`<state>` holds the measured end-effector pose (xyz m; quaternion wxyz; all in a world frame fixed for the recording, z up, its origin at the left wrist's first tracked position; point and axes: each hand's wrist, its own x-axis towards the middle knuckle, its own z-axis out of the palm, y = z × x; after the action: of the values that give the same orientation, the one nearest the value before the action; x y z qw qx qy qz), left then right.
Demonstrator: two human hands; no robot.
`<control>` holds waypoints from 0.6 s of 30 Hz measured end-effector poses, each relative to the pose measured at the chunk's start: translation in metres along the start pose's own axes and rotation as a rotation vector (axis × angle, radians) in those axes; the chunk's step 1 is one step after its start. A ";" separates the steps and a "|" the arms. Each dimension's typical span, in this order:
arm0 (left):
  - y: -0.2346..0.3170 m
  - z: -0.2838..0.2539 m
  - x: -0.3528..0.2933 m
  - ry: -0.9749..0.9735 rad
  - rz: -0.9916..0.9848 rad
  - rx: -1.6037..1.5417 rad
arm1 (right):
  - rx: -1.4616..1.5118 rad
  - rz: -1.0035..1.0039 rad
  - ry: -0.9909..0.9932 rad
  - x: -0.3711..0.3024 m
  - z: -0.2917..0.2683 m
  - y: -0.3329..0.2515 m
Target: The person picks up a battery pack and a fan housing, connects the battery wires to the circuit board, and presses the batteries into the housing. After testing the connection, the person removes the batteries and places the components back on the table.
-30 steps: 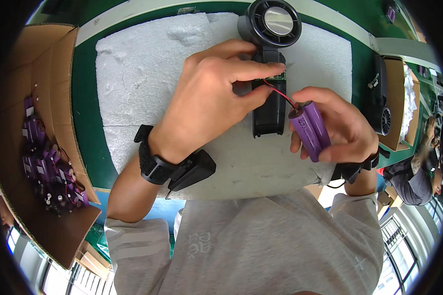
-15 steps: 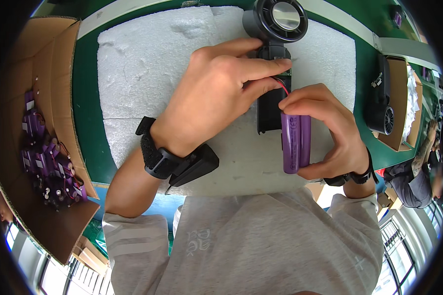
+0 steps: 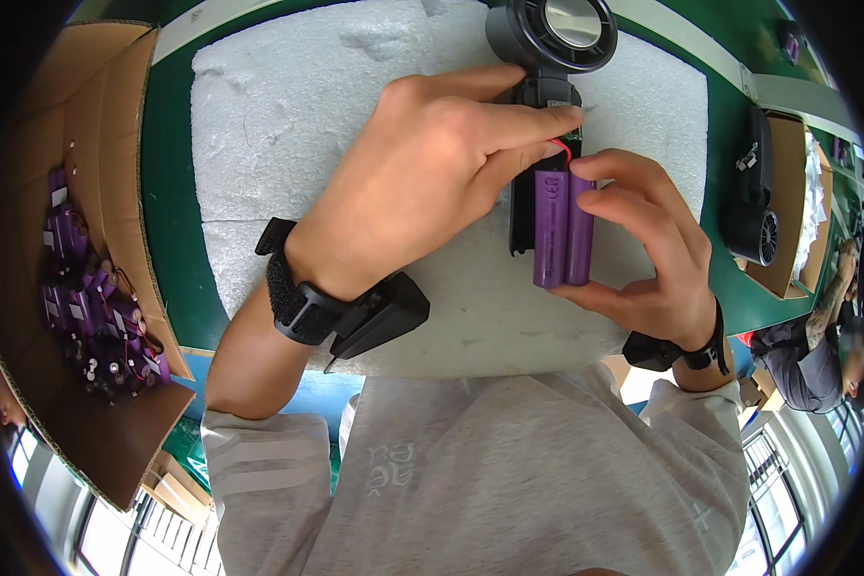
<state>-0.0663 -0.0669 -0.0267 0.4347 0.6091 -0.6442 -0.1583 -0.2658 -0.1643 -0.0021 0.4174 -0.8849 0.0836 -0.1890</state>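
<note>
A black handheld fan [image 3: 559, 96] lies on a white foam sheet [image 3: 288, 106], its round head away from me and its handle opened to show a dark inside. My left hand [image 3: 442, 173] grips it near the neck, thumb and fingers closed about the circuit board area. A red wire [image 3: 561, 146] runs from there to a purple battery pack [image 3: 564, 226] of two cells side by side. My right hand [image 3: 653, 240] pinches this pack by its ends, fingers at the top and thumb at the bottom. The pack is over the handle and partly covers it.
At the left stands a cardboard box [image 3: 115, 221] with several purple battery packs [image 3: 86, 278] inside. Another black fan [image 3: 754, 211] lies at the right beside a smaller box [image 3: 787, 192] holding white wrapping. A person in dark clothes [image 3: 806, 355] is at the far right.
My right hand has moved the battery pack up and left, over the fan's handle, and its two cells now face up. The fan has shifted slightly right and away.
</note>
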 end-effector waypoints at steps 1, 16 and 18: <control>0.000 -0.001 0.000 0.001 -0.003 0.000 | -0.038 -0.023 -0.027 -0.001 -0.001 0.002; -0.002 -0.003 -0.002 -0.014 0.021 -0.034 | -0.174 0.004 0.020 -0.003 0.013 -0.003; -0.004 -0.004 -0.001 -0.017 0.031 -0.025 | -0.200 0.024 0.008 -0.004 0.015 -0.004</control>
<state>-0.0615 -0.0652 -0.0277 0.4394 0.5922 -0.6551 -0.1646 -0.2639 -0.1499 -0.0084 0.3289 -0.9203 0.1142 -0.1782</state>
